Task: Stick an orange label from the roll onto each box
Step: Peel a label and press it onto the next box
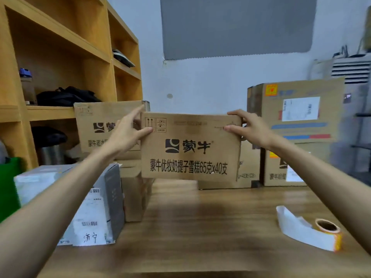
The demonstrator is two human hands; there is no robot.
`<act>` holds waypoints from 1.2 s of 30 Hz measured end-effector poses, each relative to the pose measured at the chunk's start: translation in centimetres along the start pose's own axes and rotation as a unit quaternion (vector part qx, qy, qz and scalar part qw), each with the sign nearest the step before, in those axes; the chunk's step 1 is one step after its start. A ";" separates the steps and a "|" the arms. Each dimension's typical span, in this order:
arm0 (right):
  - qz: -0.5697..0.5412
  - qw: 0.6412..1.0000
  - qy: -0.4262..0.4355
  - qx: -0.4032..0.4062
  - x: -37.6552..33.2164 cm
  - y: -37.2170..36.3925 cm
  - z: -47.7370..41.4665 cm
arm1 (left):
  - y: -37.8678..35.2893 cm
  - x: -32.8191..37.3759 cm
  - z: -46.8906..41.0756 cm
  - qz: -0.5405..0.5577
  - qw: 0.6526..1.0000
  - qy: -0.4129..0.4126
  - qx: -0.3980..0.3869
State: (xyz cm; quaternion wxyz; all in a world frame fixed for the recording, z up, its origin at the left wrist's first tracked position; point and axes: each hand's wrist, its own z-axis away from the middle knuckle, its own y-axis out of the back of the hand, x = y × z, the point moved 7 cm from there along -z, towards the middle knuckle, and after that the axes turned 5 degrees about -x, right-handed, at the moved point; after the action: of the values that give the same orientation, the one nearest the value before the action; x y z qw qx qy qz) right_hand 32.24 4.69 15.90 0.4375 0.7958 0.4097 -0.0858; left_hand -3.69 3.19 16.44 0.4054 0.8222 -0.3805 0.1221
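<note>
A brown cardboard box (190, 149) with black printed characters hangs above the wooden table (200, 227), its printed face toward me. My left hand (128, 131) grips its upper left corner, thumb on the front face. My right hand (249, 127) grips the upper right corner the same way. The label roll (327, 229), orange at its edge with a white backing strip trailing left, lies on the table at the right, apart from both hands.
Stacked brown boxes (297, 117) at the back right carry orange labels. Another brown box (100, 125) stands behind my left hand. A grey-white parcel (96, 207) lies at the left. Wooden shelves (60, 57) fill the left side.
</note>
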 end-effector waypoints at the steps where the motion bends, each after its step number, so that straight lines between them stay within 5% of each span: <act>1: -0.010 1.000 -0.009 -0.006 1.2 0.2 1.1 | -1.3 0.3 0.7 0.004 1.000 0.000 -0.003; 15: -0.073 0.992 -0.061 -0.086 11.1 -4.9 9.8 | -12.7 -3.5 10.3 0.031 0.999 0.026 0.002; 25: -0.110 0.986 -0.102 -0.069 15.7 -4.8 12.8 | -18.0 -2.8 10.4 0.047 0.998 0.040 -0.030; 29: -0.032 0.991 -0.110 -0.073 15.3 -4.2 12.8 | -18.1 -2.2 9.7 -0.066 0.996 0.048 -0.034; 33: 0.051 0.991 -0.111 -0.047 15.5 -2.0 14.5 | -18.0 2.5 10.9 -0.194 0.971 -0.119 0.074; 36: 0.137 0.984 -0.111 -0.029 16.8 -0.1 16.9 | -22.3 6.7 12.2 -0.148 0.954 -0.261 0.025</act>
State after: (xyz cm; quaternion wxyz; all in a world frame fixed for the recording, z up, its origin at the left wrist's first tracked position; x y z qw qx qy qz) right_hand 46.83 1.52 -2.68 0.5107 0.8170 0.2482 -0.1008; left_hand 15.69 -1.06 -0.75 0.2851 0.8821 -0.3442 -0.1487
